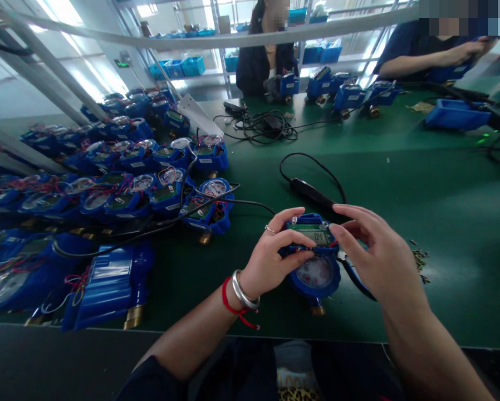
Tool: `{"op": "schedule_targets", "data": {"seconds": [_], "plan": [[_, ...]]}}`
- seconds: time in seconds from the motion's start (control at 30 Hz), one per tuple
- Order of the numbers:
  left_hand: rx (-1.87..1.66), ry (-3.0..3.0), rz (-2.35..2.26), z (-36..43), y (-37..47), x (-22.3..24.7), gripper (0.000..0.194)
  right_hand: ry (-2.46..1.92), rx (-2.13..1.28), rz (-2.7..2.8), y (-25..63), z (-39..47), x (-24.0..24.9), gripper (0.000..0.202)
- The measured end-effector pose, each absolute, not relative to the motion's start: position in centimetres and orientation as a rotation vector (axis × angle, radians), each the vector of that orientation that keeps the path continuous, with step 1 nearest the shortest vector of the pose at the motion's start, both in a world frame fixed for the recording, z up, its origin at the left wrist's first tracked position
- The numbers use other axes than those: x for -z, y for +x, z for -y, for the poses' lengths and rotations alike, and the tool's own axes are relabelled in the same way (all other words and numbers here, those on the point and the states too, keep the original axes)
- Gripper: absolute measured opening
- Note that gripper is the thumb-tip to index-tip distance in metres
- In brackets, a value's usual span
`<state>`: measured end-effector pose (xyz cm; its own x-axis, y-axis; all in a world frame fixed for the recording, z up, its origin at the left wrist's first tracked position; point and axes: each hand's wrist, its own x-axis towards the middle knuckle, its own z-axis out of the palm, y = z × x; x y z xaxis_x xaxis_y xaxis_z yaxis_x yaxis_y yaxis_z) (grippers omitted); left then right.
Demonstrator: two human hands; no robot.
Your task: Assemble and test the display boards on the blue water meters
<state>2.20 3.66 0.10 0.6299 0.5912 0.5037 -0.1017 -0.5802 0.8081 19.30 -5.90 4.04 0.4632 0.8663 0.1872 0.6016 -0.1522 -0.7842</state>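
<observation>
A blue water meter (317,275) lies on the green table in front of me, its round dial and brass fitting towards me. Above the dial, a circuit board with a small lit display (317,238) is tilted in the blue housing; digits show on it. My left hand (270,256) pinches the board's lower left edge between thumb and fingers. At its right edge, my right hand (379,256) is curled with the thumb against the corner; its other fingertips are partly hidden. Thin wires and a black cable run beside the right hand.
Rows of blue meters (127,197) with exposed wires fill the left side. A black handheld tool (312,192) on a cable lies just beyond my hands. Small screws (420,260) are scattered at right. Two people sit across the table, near more meters and a blue bin (457,115).
</observation>
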Motion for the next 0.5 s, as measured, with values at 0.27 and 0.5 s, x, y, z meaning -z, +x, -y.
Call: {"op": "schedule_targets", "data": {"seconds": [0.27, 0.5], "plan": [[-1.032, 1.973, -0.385, -3.6, 2.4, 0.0, 0.01, -1.544, 0.099, 1.755, 18.5, 7.4, -3.8, 0.002], [-1.049, 1.973, -0.361, -3.4, 2.5, 0.2, 0.011, -1.473, 0.172, 1.844, 19.1, 6.9, -3.8, 0.007]]}}
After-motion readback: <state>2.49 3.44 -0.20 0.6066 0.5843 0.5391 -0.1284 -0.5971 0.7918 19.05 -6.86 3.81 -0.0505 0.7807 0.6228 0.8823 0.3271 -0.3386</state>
